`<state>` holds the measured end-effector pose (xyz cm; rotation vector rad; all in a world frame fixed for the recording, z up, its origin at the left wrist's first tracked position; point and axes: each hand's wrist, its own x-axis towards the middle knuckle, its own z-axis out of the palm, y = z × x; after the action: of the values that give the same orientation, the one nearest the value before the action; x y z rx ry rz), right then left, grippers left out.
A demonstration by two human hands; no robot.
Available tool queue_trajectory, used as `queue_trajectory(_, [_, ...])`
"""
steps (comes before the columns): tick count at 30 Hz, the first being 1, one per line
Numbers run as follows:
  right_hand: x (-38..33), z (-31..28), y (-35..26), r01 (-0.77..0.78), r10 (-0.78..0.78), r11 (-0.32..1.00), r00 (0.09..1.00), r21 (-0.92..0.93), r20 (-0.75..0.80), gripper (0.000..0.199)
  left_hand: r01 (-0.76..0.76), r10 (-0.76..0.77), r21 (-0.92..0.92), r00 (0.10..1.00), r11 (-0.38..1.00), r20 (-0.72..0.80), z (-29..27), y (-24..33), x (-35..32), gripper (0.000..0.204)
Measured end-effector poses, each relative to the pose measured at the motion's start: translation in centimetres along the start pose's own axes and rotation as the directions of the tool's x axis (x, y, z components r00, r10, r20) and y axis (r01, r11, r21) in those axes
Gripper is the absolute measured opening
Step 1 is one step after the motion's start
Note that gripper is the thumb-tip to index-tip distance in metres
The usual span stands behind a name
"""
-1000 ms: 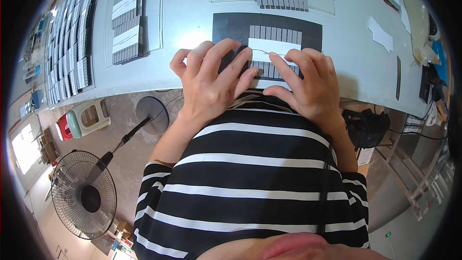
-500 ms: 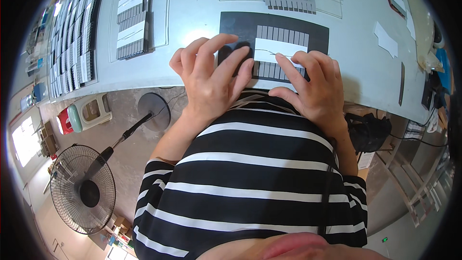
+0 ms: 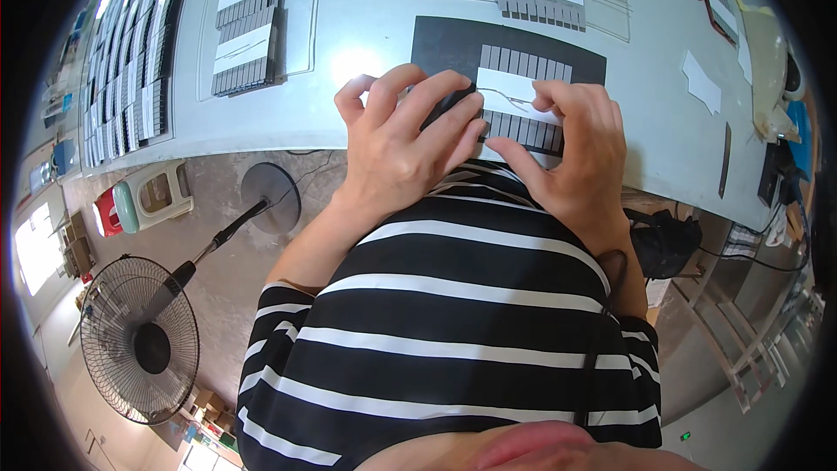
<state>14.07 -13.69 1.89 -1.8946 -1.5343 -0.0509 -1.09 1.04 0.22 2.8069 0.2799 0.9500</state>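
We see a pale, smooth counter (image 3: pixel 366 0) with a bright patch of light shining on it. Below it is a dull gray floor (image 3: pixel 228 292), where a fan (image 3: pixel 150 347) has a round wire cage and a flat round foot. Near the fan's foot sits a plastic stool (image 3: pixel 157 196), partly white and partly green, with something red (image 3: pixel 106 211) beside it. A bright window (image 3: pixel 37 249) glows at the far left, and a soft black bag (image 3: pixel 667 240) is near the counter on the right. On the counter lies a flat black mat (image 3: pixel 445 35), and on it we see a piece with gray strips (image 3: pixel 525 59) like comb teeth and a smooth white band across its middle. A thin, bendy wire (image 3: pixel 499 92) lies over the white band. The left hand (image 3: pixel 397 139) has bent fingers at the piece's left side, close to the wire's end; we cannot tell if they pinch it. The right hand (image 3: pixel 582 139) has its thumb and pointing finger spread apart, and we see nothing held between them. More striped pieces (image 3: pixel 248 44) sit in a stack on the left, and a jagged white scrap (image 3: pixel 702 83) lies on the right.
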Motion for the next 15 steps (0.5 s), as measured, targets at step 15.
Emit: queue_trajectory(15, [1.4, 1.9, -0.2, -0.168, 0.183, 0.968, 0.981, 0.184, -0.067, 0.031, -0.032, 0.037, -0.068, 0.996, 0.997, 0.076, 0.0, -0.1, 0.3, 0.019])
